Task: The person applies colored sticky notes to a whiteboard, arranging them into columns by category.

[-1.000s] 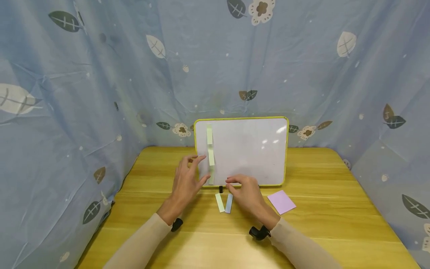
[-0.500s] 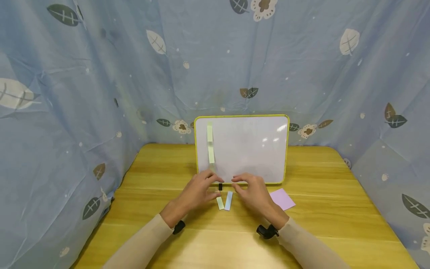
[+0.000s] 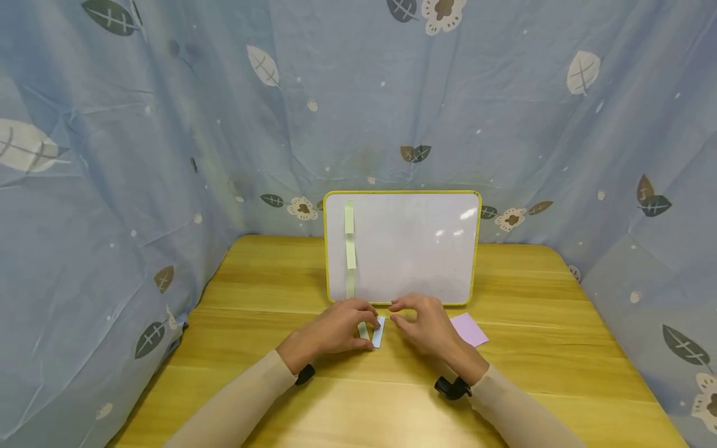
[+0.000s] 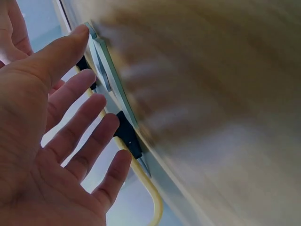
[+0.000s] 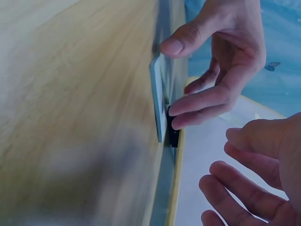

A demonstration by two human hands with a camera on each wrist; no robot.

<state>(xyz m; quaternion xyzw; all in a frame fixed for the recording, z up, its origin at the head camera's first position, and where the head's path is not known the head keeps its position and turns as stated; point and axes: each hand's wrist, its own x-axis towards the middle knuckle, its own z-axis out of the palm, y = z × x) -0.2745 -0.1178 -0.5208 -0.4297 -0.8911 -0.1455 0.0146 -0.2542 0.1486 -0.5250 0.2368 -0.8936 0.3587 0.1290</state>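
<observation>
My left hand (image 3: pixel 336 328) is over two narrow sticky-note pads, its thumb and fingertips near the ends of the blue strip pad (image 3: pixel 378 336). The pale green strip pad (image 3: pixel 363 332) beside it is partly covered by the fingers. In the right wrist view, the left thumb is right at one end of the blue pad (image 5: pixel 156 99). My right hand (image 3: pixel 427 325) hovers just to the right, fingers loosely bent and holding nothing. Behind both hands stands a yellow-edged whiteboard (image 3: pixel 414 249). Green paper strips (image 3: pixel 350 254) run down its left side.
A purple square sticky-note pad (image 3: pixel 469 330) lies beyond the right wrist. The board's black foot (image 4: pixel 128 134) shows in the left wrist view. A blue patterned curtain (image 3: pixel 358 112) surrounds the wooden table (image 3: pixel 269 267).
My left hand has come down from the green strips on the board to the strip pads on the table. The right hand has shifted slightly to the right.
</observation>
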